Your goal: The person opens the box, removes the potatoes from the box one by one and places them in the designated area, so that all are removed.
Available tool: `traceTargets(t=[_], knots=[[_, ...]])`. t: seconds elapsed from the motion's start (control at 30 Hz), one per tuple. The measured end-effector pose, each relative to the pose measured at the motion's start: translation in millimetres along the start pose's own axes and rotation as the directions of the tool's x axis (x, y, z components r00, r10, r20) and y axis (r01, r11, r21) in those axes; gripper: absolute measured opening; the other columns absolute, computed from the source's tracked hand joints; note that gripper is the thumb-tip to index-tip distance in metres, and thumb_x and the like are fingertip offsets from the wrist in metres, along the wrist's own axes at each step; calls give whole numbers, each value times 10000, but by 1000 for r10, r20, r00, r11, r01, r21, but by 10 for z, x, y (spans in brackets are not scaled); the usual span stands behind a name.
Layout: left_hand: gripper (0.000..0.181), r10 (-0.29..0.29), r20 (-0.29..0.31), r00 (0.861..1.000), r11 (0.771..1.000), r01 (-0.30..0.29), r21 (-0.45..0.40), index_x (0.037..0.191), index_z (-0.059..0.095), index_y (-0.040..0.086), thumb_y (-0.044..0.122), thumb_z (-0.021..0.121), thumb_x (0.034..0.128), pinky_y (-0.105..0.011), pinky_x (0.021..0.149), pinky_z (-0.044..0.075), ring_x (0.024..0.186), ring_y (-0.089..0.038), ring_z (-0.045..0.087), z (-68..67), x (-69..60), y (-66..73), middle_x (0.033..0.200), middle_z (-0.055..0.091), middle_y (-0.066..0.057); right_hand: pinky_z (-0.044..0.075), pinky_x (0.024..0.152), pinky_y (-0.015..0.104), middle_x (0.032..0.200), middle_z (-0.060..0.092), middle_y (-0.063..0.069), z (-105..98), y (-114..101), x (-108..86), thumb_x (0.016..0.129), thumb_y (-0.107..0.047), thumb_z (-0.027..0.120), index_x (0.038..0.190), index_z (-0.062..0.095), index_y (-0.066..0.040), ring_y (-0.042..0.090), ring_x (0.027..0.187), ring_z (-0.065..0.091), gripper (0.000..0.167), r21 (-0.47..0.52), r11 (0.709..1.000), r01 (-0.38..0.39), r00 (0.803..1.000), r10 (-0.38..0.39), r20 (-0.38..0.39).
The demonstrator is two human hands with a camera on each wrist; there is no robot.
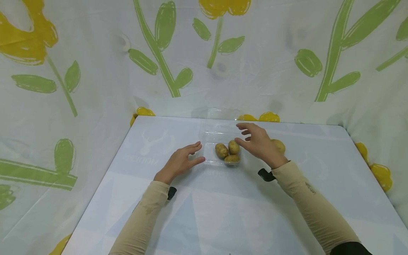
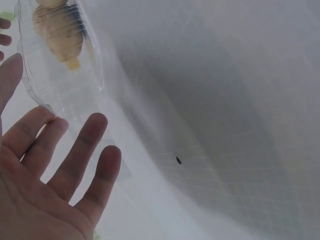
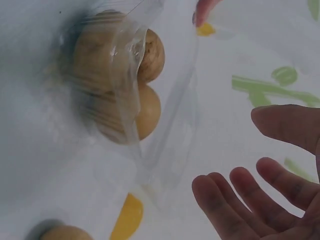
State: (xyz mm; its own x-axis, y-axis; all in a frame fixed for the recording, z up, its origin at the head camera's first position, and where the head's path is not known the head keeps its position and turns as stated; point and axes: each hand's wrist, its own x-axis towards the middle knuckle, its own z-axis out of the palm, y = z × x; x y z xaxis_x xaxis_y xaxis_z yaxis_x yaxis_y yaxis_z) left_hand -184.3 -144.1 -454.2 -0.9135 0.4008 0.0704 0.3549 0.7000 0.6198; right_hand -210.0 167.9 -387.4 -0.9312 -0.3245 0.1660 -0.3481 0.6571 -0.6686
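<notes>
A clear plastic container (image 1: 210, 148) with a raised clear lid (image 1: 220, 120) stands near the table's back edge, holding three potatoes (image 1: 221, 151). One more potato (image 1: 278, 146) lies on the table to its right, partly behind the right wrist. My left hand (image 1: 180, 161) is at the container's left side, fingers spread; in the left wrist view the fingertips of the hand (image 2: 60, 170) are at the clear rim (image 2: 37, 100), contact unclear. Above the container's right side hovers my right hand (image 1: 258, 143), fingers relaxed and apart; the right wrist view shows the hand (image 3: 265, 195) holding nothing.
A pale table (image 1: 223, 212) with faint blue triangles extends toward me and to both sides. Behind it and at its sides hangs a white curtain (image 1: 255, 81) with green and yellow flower prints, close to the container's lid.
</notes>
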Motion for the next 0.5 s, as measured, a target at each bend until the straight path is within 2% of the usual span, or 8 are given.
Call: traceTargets(t=[0.2,0.33,0.5], knots=[[705,-12,6,1000,1000,12,-11,1501,503,130,527,674,944,-424,1138,392,1271,-210,598,-14,5,9,1582,405,81,559,939,445,1357,597,121,128,-95,94,942,-212,745,1410,546,-55,334,1164,628,532,-11,1000,21,998,-20,66],[713,-22,12,1000,1000,22,-11,1505,497,137,534,675,940,-424,1141,389,1280,-209,591,-12,-2,13,1584,399,82,563,932,442,1350,597,123,251,-141,144,931,-203,756,1407,555,-69,358,1195,616,534,-21,1000,0,992,2,127],[711,-19,5,1000,1000,19,-1,1497,507,119,536,668,945,-416,1145,384,1302,-197,571,-10,1,12,1582,404,75,554,945,458,1383,585,144,379,-194,219,923,-198,767,1399,572,-62,368,1205,612,532,-78,997,8,985,5,170]])
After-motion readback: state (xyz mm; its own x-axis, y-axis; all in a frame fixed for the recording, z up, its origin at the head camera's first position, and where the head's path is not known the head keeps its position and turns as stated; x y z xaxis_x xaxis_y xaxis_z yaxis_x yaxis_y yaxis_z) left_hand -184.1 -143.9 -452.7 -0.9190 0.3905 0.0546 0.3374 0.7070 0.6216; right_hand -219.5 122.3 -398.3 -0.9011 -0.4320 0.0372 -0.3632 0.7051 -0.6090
